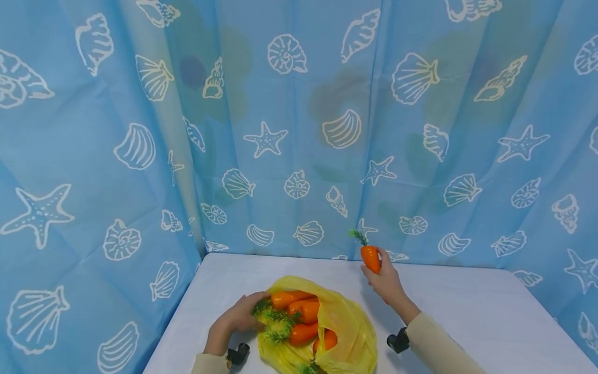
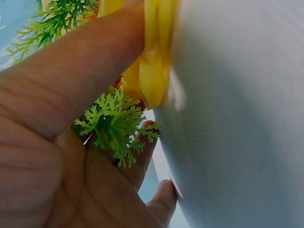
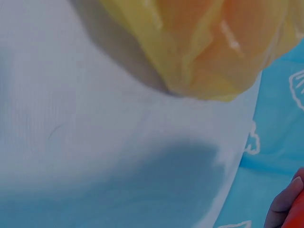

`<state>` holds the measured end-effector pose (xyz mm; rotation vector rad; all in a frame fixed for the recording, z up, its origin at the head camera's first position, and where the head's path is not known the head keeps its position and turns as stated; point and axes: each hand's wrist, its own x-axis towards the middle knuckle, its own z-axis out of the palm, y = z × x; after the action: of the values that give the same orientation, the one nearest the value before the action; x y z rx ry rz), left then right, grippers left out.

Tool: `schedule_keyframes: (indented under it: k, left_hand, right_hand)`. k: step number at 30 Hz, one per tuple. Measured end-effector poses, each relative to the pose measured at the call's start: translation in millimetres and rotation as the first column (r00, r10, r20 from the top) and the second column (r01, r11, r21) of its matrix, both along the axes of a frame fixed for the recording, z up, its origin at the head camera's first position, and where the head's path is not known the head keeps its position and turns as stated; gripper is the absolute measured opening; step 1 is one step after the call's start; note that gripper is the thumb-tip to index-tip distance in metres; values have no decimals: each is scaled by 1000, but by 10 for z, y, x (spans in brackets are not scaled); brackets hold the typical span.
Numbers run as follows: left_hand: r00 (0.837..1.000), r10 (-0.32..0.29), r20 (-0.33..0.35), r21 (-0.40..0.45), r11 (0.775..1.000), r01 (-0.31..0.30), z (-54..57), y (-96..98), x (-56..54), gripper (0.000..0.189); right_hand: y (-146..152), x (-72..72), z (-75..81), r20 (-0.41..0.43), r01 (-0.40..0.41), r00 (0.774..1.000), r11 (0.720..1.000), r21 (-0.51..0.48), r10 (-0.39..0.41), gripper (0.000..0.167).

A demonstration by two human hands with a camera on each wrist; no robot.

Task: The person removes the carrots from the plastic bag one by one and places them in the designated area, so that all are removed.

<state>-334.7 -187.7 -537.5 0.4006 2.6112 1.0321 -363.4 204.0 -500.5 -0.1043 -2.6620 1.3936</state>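
My right hand grips a toy-like orange carrot above the table, its green top pointing up and away. At the right wrist view's lower corner only a sliver of that carrot and some fingers show. A yellow plastic bag lies on the table, its mouth toward the left, with several carrots inside. My left hand holds the bag's edge at that mouth, beside the leafy tops. From the left wrist, the thumb overlaps the yellow film, and a green sprig sits between thumb and fingers.
A white-covered table carries the bag. Blue curtains with white shell and starfish prints stand behind it and along both sides. Small black devices are worn at the left wrist and the right wrist.
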Motion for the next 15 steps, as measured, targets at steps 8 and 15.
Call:
schedule_keyframes:
  k: [8, 15]
  left_hand:
    - [1000, -20, -7, 3, 1000, 20, 45, 8, 16, 74]
    - [1000, -27, -9, 11, 1000, 27, 50, -2, 23, 73]
  right_hand:
    - [57, -62, -121, 32, 33, 999, 999, 17, -34, 73]
    - [86, -102, -246, 70, 83, 994, 995, 63, -87, 70]
